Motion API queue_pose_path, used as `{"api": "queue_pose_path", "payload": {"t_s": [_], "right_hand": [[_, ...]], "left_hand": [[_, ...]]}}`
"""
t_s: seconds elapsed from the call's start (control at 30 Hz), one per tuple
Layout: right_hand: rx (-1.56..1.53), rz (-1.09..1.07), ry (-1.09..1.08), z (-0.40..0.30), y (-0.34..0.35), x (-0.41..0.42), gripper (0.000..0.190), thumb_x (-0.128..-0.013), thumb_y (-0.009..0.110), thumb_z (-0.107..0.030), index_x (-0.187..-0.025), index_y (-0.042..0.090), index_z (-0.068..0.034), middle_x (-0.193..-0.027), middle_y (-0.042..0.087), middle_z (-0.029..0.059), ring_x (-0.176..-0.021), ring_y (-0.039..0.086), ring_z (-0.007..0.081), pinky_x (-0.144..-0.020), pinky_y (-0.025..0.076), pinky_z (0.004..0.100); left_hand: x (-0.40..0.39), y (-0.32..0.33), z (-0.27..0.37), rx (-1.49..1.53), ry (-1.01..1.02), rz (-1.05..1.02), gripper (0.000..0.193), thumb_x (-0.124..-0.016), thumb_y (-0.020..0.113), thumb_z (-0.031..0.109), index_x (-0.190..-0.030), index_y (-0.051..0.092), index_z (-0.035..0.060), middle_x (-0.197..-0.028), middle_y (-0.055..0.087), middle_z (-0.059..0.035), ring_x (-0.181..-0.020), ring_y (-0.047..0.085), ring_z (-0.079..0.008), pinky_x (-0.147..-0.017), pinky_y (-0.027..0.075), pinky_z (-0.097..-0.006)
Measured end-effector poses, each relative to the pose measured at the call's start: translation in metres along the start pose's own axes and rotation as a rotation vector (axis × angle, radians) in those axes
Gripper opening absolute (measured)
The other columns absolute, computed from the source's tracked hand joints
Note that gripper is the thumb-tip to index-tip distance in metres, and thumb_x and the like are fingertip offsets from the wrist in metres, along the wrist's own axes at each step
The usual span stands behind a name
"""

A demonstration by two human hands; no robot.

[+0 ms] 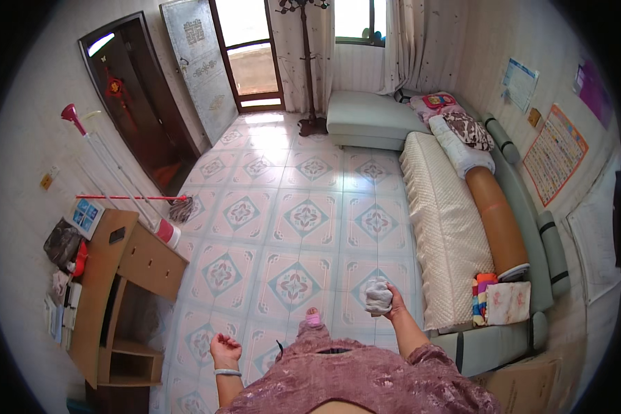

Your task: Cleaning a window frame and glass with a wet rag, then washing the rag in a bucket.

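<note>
My right hand is closed around a bunched light-grey cloth, held out above the patterned tile floor. On the other side, my left hand hangs over the floor with its fingers loosely curled and nothing seen in it; a pale bangle circles that wrist. One foot in a pink slipper shows between the hands, below the cloth's height in the picture.
At left stand a wooden desk with a phone, a mop and a dark door. A pale green sofa with a cream cover, a rolled brown mat and folded cloths lines the right. A coat stand is ahead.
</note>
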State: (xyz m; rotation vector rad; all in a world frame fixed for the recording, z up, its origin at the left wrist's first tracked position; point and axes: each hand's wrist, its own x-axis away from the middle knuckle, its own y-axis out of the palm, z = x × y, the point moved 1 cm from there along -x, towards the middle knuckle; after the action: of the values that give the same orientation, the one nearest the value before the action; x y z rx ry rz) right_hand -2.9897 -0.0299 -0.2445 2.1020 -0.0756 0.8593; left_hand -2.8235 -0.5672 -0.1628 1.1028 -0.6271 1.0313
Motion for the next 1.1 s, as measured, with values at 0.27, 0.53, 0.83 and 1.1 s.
{"api": "queue_pose_path", "payload": {"t_s": [0.27, 0.53, 0.83, 1.1], "right_hand": [[0.143, 0.239, -0.079, -0.032, 0.008, 0.0, 0.045, -0.09, 0.048, -0.042, -0.119, 0.061, -0.01, -0.113, 0.067, 0.0149, -0.102, 0.064, 0.0388, -0.087, 0.051, 0.059], [0.533, 0.298, -0.413, -0.088, 0.098, -0.081, 0.043, -0.091, 0.048, -0.041, -0.117, 0.061, -0.009, -0.112, 0.067, 0.017, -0.103, 0.064, 0.0387, -0.088, 0.051, 0.0577], [0.686, 0.204, -0.538, -0.234, 0.178, -0.288, 0.044, -0.094, 0.045, -0.04, -0.122, 0.058, -0.009, -0.114, 0.066, 0.0183, -0.106, 0.064, 0.0379, -0.089, 0.052, 0.0558], [0.064, 0.105, 0.057, -0.349, 0.261, -0.569, 0.044, -0.093, 0.046, -0.038, -0.124, 0.057, -0.007, -0.117, 0.065, 0.0171, -0.104, 0.064, 0.0404, -0.086, 0.051, 0.0648]], "left_hand": [[-0.109, 0.243, 0.021, -0.031, -0.001, -0.141, 0.022, -0.093, 0.05, 0.03, -0.074, 0.053, 0.0203, -0.059, 0.048, 0.0036, -0.049, 0.043, -0.0131, -0.045, 0.035, -0.0279], [-0.189, 0.481, -0.02, -0.109, -0.133, -0.372, 0.02, -0.094, 0.05, 0.028, -0.076, 0.053, 0.0204, -0.06, 0.048, 0.0022, -0.052, 0.045, -0.0158, -0.047, 0.037, -0.0309], [-0.283, 0.606, -0.024, -0.138, -0.224, -0.19, 0.022, -0.092, 0.051, 0.028, -0.071, 0.053, 0.0187, -0.059, 0.049, 0.0011, -0.049, 0.043, -0.0161, -0.046, 0.036, -0.0306], [-0.333, 0.7, 0.043, -0.046, 0.138, -0.154, 0.018, -0.09, 0.051, 0.029, -0.075, 0.055, 0.0208, -0.06, 0.049, 0.0041, -0.049, 0.043, -0.0129, -0.044, 0.035, -0.0292]]}}
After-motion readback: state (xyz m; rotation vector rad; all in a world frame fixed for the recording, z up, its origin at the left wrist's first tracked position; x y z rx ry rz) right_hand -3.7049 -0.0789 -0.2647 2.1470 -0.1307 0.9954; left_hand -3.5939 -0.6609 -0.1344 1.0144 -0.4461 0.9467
